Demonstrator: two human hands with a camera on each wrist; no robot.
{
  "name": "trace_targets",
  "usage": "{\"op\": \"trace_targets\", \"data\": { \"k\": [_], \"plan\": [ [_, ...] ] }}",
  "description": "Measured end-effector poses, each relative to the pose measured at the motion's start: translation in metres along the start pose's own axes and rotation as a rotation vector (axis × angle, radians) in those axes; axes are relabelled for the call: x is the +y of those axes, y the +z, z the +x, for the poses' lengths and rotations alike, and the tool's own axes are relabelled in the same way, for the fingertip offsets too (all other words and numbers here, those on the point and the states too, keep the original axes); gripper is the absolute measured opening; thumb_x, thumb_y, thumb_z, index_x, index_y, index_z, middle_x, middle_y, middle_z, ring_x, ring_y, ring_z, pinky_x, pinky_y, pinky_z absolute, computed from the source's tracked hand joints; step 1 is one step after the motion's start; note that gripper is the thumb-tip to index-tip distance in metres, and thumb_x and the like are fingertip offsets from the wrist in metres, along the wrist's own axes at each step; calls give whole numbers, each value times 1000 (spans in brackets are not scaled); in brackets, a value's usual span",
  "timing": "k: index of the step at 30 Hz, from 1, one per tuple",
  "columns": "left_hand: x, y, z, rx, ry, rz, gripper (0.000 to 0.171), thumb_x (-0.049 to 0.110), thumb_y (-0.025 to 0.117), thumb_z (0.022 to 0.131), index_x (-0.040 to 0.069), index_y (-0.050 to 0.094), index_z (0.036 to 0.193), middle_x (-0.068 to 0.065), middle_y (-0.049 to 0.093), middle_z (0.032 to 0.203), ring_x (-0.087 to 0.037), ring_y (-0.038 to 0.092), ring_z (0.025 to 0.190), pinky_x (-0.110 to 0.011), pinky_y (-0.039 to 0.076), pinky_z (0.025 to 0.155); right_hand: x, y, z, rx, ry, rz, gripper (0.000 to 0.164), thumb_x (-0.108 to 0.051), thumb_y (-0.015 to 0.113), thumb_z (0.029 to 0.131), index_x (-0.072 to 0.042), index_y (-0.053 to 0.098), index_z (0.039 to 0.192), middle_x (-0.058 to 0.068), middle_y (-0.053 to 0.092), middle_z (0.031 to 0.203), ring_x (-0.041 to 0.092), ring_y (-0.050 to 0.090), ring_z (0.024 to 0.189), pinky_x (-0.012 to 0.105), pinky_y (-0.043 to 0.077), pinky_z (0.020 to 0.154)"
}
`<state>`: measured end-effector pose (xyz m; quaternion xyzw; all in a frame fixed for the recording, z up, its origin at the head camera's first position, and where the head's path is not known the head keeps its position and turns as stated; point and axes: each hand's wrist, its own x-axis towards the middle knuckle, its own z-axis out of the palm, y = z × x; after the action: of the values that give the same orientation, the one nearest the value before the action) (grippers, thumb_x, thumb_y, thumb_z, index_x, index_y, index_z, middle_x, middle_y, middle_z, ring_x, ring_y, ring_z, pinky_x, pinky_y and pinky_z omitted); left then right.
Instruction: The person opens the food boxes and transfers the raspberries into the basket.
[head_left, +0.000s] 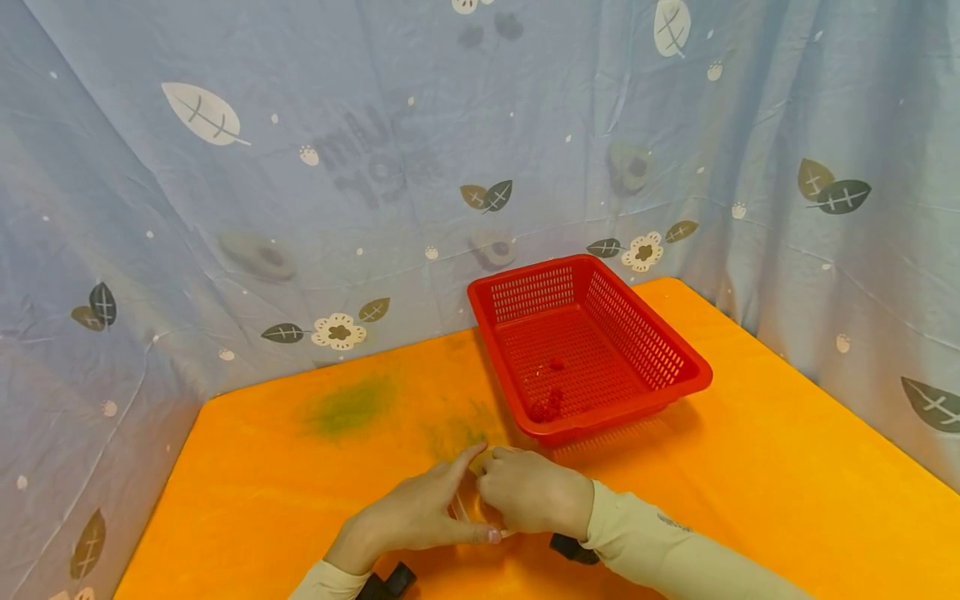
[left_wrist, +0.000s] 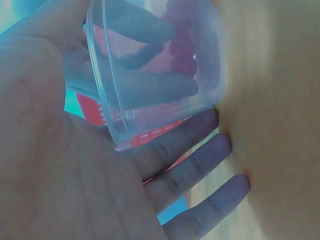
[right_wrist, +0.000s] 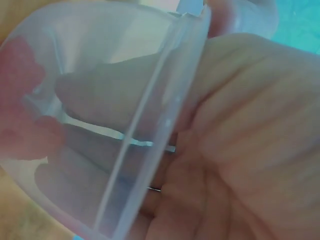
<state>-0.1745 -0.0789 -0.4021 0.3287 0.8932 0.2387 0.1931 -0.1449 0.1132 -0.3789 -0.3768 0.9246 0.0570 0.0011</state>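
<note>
A clear plastic container (left_wrist: 150, 110) stands tilted on its side between the two hands, close over the orange cover. Around its outside, my left hand (head_left: 416, 512) holds it, thumb on the near side and the other fingers reaching along the far side, their tips near the surface. My right hand (head_left: 528, 492) reaches in through the mouth with its fingers extended. Inside, rounded red pieces (right_wrist: 20, 105) lie by the bottom, right at the right fingertips; in the left wrist view these red pieces (left_wrist: 184, 55) overlap the fingers.
Just beyond the hands stands a red perforated basket (head_left: 682, 375) with a few small red pieces (head_left: 551, 406) at its near left corner. An orange cover (head_left: 262, 500) with greenish smudges spreads over the table. Patterned blue curtains (head_left: 420, 167) hang around the back and sides.
</note>
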Motion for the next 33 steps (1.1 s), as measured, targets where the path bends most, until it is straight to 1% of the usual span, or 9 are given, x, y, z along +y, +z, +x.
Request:
{"op": "trace_targets", "data": {
  "k": [3, 11, 15, 18, 21, 23, 26, 29, 33],
  "plan": [
    [0, 0, 0, 2, -1, 9, 111, 77, 67, 79, 23, 19, 163, -6, 52, 148, -16, 58, 111, -41, 52, 94, 0, 1, 0, 10, -2, 6, 18, -30, 85, 80, -23, 72, 70, -11, 64, 85, 10, 60, 91, 24, 51, 89],
    [0, 0, 1, 4, -1, 6, 110, 77, 67, 80, 24, 19, 163, -5, 52, 148, -19, 60, 117, -44, 51, 97, 1, 1, 0, 26, -11, -38, 26, -39, 87, 78, -23, 74, 93, -10, 63, 87, 8, 60, 92, 24, 53, 84],
    [0, 0, 1, -2, 2, -2, 110, 76, 68, 80, 24, 19, 163, 1, 60, 128, -10, 60, 95, -35, 52, 88, 1, 2, 0, 20, -13, -25, 21, -36, 88, 77, -25, 73, 87, -12, 61, 85, 8, 59, 91, 24, 53, 86],
    [0, -1, 1, -7, 3, -10, 110, 75, 69, 80, 24, 19, 163, 5, 60, 113, -6, 56, 81, -30, 49, 80, 2, 2, 0, 16, -12, -13, 17, -30, 88, 77, -26, 71, 79, -13, 59, 79, 7, 57, 85, 23, 52, 77],
    [0, 0, 1, 1, -1, -3, 110, 76, 68, 79, 24, 20, 163, 1, 61, 128, -12, 63, 99, -36, 52, 89, 4, 1, 0, 11, -19, -3, 17, -27, 86, 79, -26, 70, 79, -14, 58, 77, 6, 56, 78, 23, 50, 66],
    [1, 0, 0, 4, -3, 1, 109, 76, 67, 80, 24, 19, 163, -2, 58, 140, -18, 62, 114, -42, 52, 95, 6, -3, 1, 8, -17, 41, 16, -23, 84, 80, -27, 69, 79, -14, 57, 77, 4, 54, 72, 22, 47, 59],
    [0, 0, 0, -5, 2, -12, 107, 75, 67, 81, 25, 20, 163, -3, 55, 145, -18, 62, 114, -40, 53, 94, 10, -10, 0, 3, -28, 162, 13, -17, 78, 87, -25, 70, 81, -13, 56, 77, 3, 49, 64, 19, 43, 55],
    [-1, -1, -1, -8, 15, -16, 102, 74, 66, 82, 29, 22, 162, 1, 55, 143, -11, 60, 106, -34, 52, 89, 15, -18, -1, 26, -54, 285, 16, -9, 74, 90, -23, 73, 82, -12, 61, 85, 3, 50, 69, 15, 43, 62],
    [-2, -1, -3, -11, 20, -17, 95, 74, 67, 82, 33, 26, 157, 4, 54, 142, -9, 59, 104, -31, 53, 86, 21, -24, -2, 81, -90, 344, 20, -4, 72, 89, -23, 75, 88, -10, 62, 92, 2, 53, 78, 14, 46, 73]
  ]
}}
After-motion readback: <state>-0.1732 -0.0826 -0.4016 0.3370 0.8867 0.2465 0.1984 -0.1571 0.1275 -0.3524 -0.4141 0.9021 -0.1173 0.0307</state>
